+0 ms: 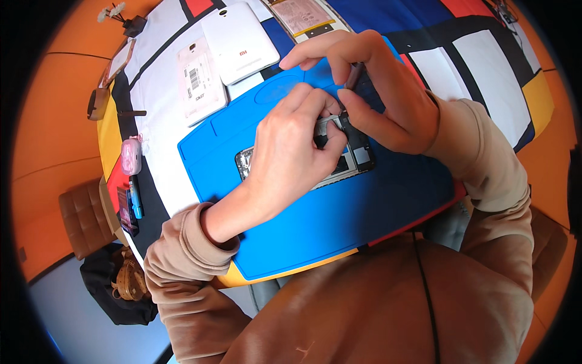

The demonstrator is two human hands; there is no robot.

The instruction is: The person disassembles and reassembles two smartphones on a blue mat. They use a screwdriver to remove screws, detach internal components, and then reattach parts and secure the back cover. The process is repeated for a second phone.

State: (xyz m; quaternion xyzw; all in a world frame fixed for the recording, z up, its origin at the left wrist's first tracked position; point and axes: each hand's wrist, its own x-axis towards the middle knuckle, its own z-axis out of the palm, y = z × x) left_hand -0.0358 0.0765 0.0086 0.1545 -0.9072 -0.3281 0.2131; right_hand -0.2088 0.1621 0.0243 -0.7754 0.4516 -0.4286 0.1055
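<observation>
An opened phone (362, 155) lies on the blue work mat (291, 242), its inner frame and parts bare. My left hand (291, 142) rests over the phone's middle and hides much of it. Its thumb and fingers are curled in a pinch at the upper side of the phone; what they hold is hidden. Just above and to the right, my right hand (388, 91) has its thumb and a bent finger drawn close together. A small dark piece shows between them, too unclear to name. Its other fingers stretch toward the left.
Beyond the mat lie a white phone back cover (239, 45), a white labelled phone cover (201, 85) and another opened phone with a battery (303, 17). Along the table's left side are a pink case (131, 156), a blue pen (135, 197) and a small vase (134, 25).
</observation>
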